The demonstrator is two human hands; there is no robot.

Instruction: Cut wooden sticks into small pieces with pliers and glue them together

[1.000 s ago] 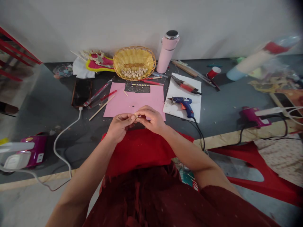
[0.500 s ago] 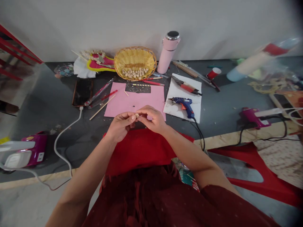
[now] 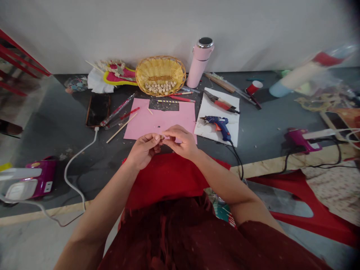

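Over the near edge of the pink sheet point(image 3: 168, 122), my left hand point(image 3: 143, 149) pinches a small beige piece point(image 3: 162, 137) between thumb and fingers. My right hand point(image 3: 183, 143) is closed at the same piece, its fingertips meeting it from the right. Most of the piece is covered by the fingers, so its exact kind is unclear. Similar small, pale, chunky pieces point(image 3: 161, 87) lie in the yellow wicker basket point(image 3: 160, 67) beyond the sheet. A red cloth point(image 3: 168, 180) lies below both hands, over my lap.
To the right, a blue glue gun point(image 3: 221, 124) and red-handled pliers point(image 3: 222, 103) rest on a white board point(image 3: 206, 129). A pink flask point(image 3: 197, 65) stands by the wall. At left are a phone point(image 3: 98, 109), its white cable point(image 3: 67, 168) and a thin stick point(image 3: 121, 128).
The small piece has turned between my fingertips, and less of its pale face shows. My right fingers have shifted slightly; the arms and everything on the table stay in place.
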